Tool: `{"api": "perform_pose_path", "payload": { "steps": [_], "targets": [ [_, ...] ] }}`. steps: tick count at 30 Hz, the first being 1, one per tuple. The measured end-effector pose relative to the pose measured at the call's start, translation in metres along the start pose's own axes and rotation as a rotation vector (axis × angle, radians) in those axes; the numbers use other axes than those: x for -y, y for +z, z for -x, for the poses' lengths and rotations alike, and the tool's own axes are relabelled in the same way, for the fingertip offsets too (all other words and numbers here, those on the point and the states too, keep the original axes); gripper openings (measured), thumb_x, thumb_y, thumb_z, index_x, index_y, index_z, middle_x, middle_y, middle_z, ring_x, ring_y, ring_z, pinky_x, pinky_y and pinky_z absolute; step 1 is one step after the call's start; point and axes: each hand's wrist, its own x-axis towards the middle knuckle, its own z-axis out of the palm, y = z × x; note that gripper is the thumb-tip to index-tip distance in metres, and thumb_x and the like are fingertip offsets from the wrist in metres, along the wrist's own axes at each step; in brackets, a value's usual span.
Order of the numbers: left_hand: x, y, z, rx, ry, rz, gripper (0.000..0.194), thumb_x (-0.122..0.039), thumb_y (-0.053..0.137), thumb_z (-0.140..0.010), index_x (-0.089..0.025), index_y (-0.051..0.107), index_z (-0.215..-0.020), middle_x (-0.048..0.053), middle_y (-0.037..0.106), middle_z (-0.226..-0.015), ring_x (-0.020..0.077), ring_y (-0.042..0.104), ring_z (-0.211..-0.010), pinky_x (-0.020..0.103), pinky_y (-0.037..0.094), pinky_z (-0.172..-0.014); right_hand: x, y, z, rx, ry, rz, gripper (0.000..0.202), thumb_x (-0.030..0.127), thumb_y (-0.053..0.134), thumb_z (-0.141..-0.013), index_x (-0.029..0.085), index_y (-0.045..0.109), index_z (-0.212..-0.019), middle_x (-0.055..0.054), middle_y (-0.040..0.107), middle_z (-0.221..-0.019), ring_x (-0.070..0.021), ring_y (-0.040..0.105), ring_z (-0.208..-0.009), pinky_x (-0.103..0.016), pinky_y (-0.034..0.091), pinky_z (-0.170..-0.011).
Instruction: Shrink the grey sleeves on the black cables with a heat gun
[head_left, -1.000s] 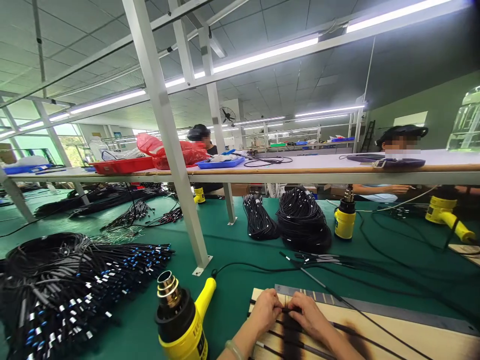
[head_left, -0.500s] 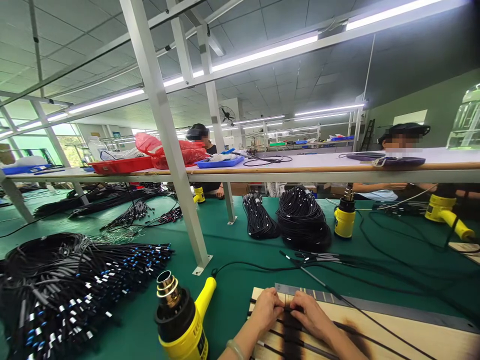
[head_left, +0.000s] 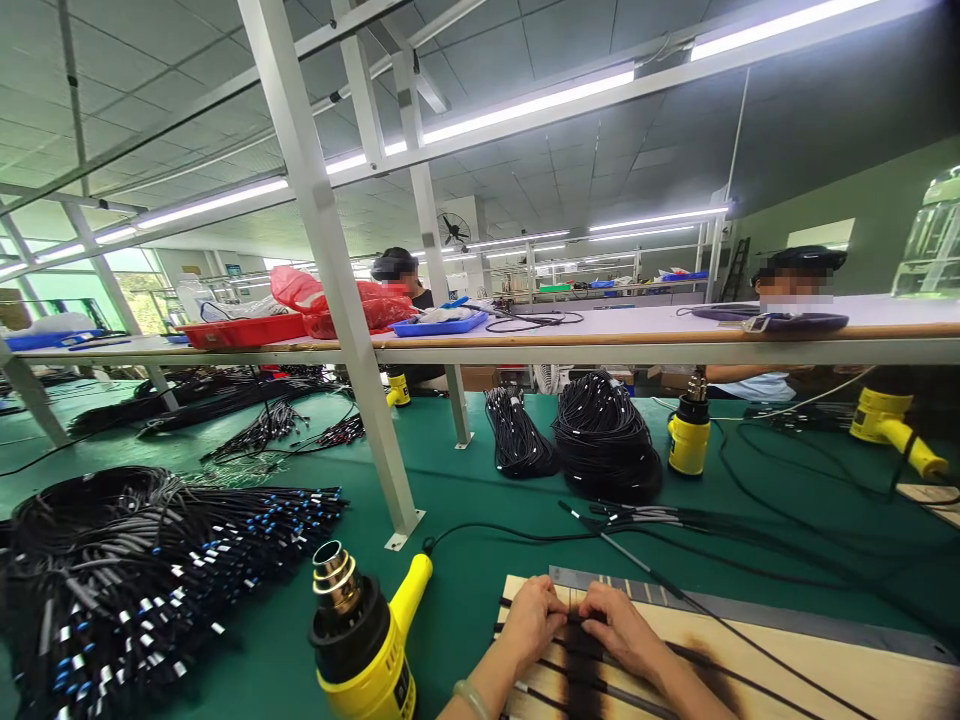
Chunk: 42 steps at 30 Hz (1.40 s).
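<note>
Our left hand (head_left: 534, 618) and right hand (head_left: 616, 622) rest side by side on a wooden board (head_left: 787, 655) at the near edge of the green worktop (head_left: 480, 500). Both pinch one thin black cable (head_left: 574, 618) between thumb and fingertips, knuckles almost touching, right over a scorched dark stripe (head_left: 581, 665) on the board. The cable lies across the board and runs on to the right. More black cables lie parallel on the board nearer to us, under our wrists. A grey strip (head_left: 750, 610) lines the board's far edge.

Just left of the board stands a yellow heat gun (head_left: 360, 630), nozzle up, close to our left forearm but apart from it. Its cord (head_left: 495, 530) trails to the far right over the worktop. A big heap of black cables with blue and white ends (head_left: 150, 560) fills the near left. A white post (head_left: 337, 280) stands between the heap and the board, its foot just beyond the heat gun.

Mid-worktop: a coil bundle (head_left: 607, 440) and a smaller bundle (head_left: 517, 435) to its left. Right of the coil, a second heat gun (head_left: 688, 430) stands upright; a third (head_left: 892, 425) lies at the far right. A shelf (head_left: 600, 340) spans above the worktop with a red tray (head_left: 244, 330) and a blue tray (head_left: 439, 325) on it. Two people sit behind the shelf, on the far side.
</note>
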Motion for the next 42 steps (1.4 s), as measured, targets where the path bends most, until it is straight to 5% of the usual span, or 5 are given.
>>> {"api": "perform_pose_path", "payload": {
  "steps": [8,12,42],
  "targets": [
    [-0.001,0.0,0.002,-0.014,-0.012,-0.009,0.018,-0.007,0.057,-0.067,-0.015,0.059,-0.051,-0.002,0.044,-0.064,0.0118,0.046,-0.072,0.024,0.029,-0.066,-0.017,-0.02,0.017,-0.018,0.075,0.054,0.021,0.012,0.048,-0.058,0.019,0.058,-0.074,-0.002,0.057,-0.078,-0.019,0.052,-0.076,-0.027,0.036,-0.068],
    [-0.002,0.0,0.003,-0.023,-0.008,-0.003,0.019,-0.007,0.056,-0.068,-0.016,0.061,-0.052,-0.002,0.045,-0.063,0.0124,0.046,-0.072,0.024,0.03,-0.067,-0.031,-0.029,0.031,-0.038,0.079,0.056,0.014,0.012,0.048,-0.062,0.019,0.056,-0.072,-0.002,0.055,-0.078,-0.0187,0.052,-0.077,-0.027,0.037,-0.07],
    [-0.004,-0.001,0.003,-0.011,-0.027,-0.018,0.018,-0.009,0.057,-0.07,-0.019,0.067,-0.06,-0.001,0.051,-0.068,0.0137,0.046,-0.075,0.025,0.03,-0.068,-0.033,-0.027,0.033,-0.041,0.002,0.007,0.012,0.018,0.05,-0.077,0.02,0.059,-0.069,-0.003,0.057,-0.077,-0.0193,0.055,-0.078,-0.029,0.038,-0.071]
  ]
}}
